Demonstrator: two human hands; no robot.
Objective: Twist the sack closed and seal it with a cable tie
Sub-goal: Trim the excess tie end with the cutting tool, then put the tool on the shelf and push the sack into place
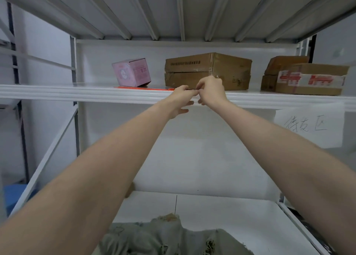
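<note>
A grey-green woven sack [165, 237] sits on the lower shelf at the bottom of the view, its frayed mouth bunched upward. A flat bundle of orange cable ties [144, 88] lies along the front edge of the upper shelf [77, 94]. Both of my arms reach up to it. My left hand [181, 100] pinches the right end of the bundle with thumb and forefinger, its other fingers loose below the shelf edge. My right hand [211, 90] meets it there, fingertips pinched together on a tie end. The ties' ends are hidden by my fingers.
On the upper shelf stand a pink carton [133, 72], a stack of two flat brown cartons [208, 71] right behind my hands, and taped brown cartons [308, 79] at the right. A handwritten paper sign [308, 125] hangs below that shelf. Another shelf roofs the space above.
</note>
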